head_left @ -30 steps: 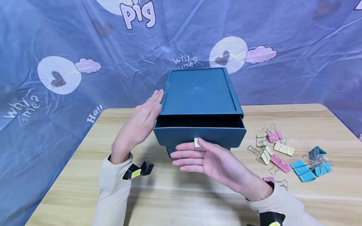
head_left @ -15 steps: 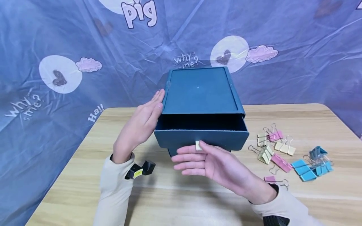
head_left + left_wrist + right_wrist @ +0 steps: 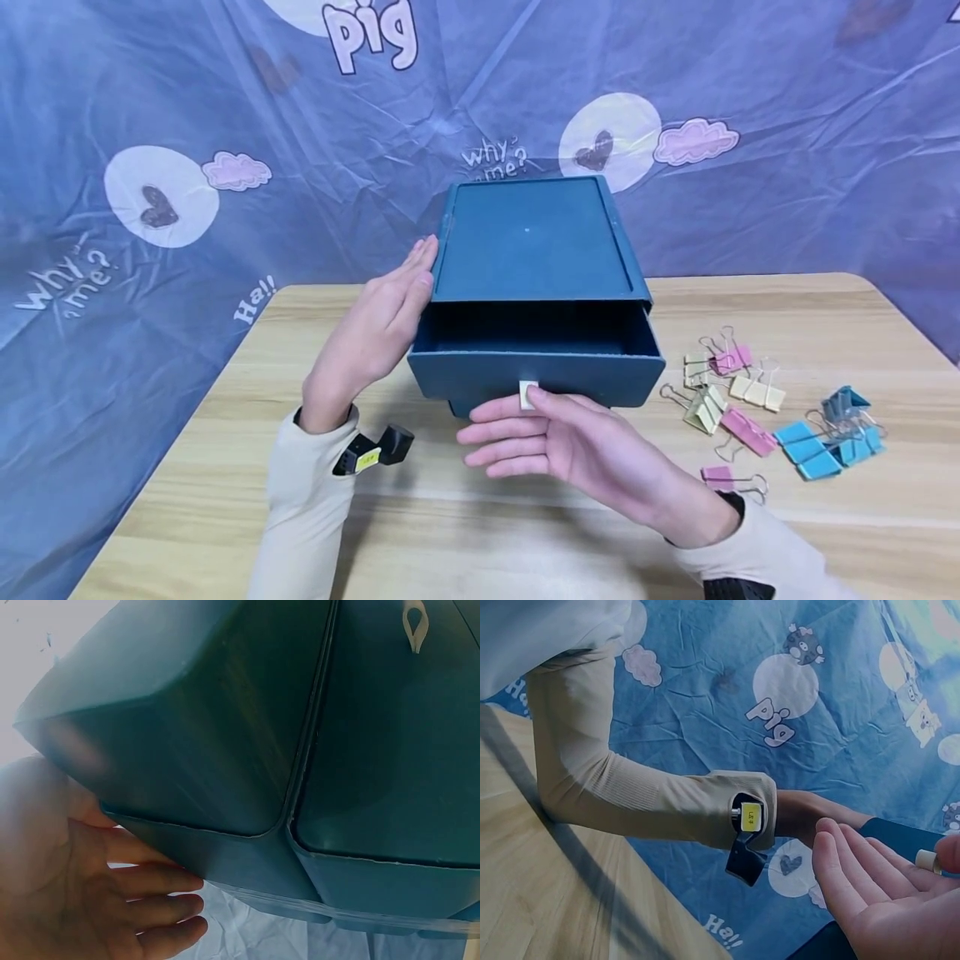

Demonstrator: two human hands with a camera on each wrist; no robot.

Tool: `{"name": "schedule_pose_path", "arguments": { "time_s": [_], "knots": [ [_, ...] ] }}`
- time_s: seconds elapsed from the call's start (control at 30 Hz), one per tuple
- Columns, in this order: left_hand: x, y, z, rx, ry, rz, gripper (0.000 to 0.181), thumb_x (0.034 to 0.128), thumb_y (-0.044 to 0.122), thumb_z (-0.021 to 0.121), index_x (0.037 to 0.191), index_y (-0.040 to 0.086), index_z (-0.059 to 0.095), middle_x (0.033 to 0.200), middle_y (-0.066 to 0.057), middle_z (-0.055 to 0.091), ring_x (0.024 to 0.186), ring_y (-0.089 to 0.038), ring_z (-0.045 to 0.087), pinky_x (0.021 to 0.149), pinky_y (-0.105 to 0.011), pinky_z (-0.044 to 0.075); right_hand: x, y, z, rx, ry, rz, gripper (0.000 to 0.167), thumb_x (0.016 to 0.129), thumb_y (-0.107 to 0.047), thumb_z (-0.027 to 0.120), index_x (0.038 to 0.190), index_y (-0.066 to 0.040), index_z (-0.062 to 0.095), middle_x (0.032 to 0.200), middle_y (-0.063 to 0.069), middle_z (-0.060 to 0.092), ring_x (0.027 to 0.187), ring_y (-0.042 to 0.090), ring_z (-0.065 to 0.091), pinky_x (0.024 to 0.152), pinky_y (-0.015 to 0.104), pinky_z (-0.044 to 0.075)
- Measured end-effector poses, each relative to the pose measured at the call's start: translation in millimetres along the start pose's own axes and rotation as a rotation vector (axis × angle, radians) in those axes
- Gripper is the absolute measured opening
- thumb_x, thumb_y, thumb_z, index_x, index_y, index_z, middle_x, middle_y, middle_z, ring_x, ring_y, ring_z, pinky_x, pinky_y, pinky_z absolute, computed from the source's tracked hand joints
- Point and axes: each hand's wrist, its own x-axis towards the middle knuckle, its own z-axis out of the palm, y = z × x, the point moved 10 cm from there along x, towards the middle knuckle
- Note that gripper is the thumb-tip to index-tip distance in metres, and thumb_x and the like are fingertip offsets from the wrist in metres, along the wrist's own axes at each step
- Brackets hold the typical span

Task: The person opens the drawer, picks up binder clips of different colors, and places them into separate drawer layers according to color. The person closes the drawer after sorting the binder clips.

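Observation:
A dark blue-green drawer cabinet [image 3: 528,237] stands on the table, its upper drawer [image 3: 465,375] partly pulled out. The visible part of that drawer's inside looks bare. My right hand [image 3: 581,442] pinches the drawer's short whitish pull tab [image 3: 528,395] between thumb and index finger; the other fingers extend straight. That pinch on the tab [image 3: 928,860] also shows at the right wrist view's edge. My left hand [image 3: 371,329] lies with straight fingers against the cabinet's left side. In the left wrist view, another drawer front [image 3: 390,750] carries a pale loop tab [image 3: 415,628].
Several binder clips lie on the table to the right: pale yellow clips [image 3: 705,410], pink clips [image 3: 747,432] and blue clips [image 3: 808,451]. One pink clip [image 3: 717,477] lies near my right forearm. A printed blue cloth [image 3: 360,150] hangs behind the wooden table [image 3: 202,467].
The upper drawer has slid further out toward me, with my right hand moving along on its tab. My left hand stays against the cabinet's side.

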Motion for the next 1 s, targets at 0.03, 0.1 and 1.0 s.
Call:
{"name": "schedule_pose_path", "arguments": {
  "time_s": [0.03,0.1,1.0],
  "knots": [
    [1.7,0.8,-0.1,-0.002,0.005,0.006,0.051,0.1067,0.025,0.024,0.147,-0.005,0.031,0.155,-0.014,0.026,0.144,-0.022,0.021,0.117,-0.036,0.018,-0.7,-1.7,-0.6,-0.012,0.005,0.0,0.048,0.108,-0.021,0.024,0.134,0.012,0.045,0.132,0.026,0.054,0.12,0.037,0.055,0.103,0.042,0.043],
    [4.4,2.2,0.0,-0.006,0.01,0.014,0.051,0.1068,0.026,0.024,0.147,-0.005,0.03,0.155,-0.014,0.026,0.144,-0.023,0.021,0.117,-0.036,0.018,-2.3,-4.2,-1.0,-0.026,0.01,-0.001,0.048,0.108,-0.021,0.024,0.134,0.013,0.045,0.131,0.026,0.055,0.12,0.037,0.055,0.102,0.042,0.043],
    [-0.7,-2.8,3.2,0.002,-0.014,-0.025,0.052,0.107,0.026,0.022,0.149,-0.004,0.026,0.156,-0.013,0.023,0.144,-0.024,0.021,0.116,-0.044,0.021,-11.2,6.0,9.2,-0.064,0.017,0.033,0.048,0.108,-0.023,0.024,0.13,0.011,0.05,0.125,0.023,0.061,0.112,0.032,0.062,0.1,0.042,0.045]
  ]
}}
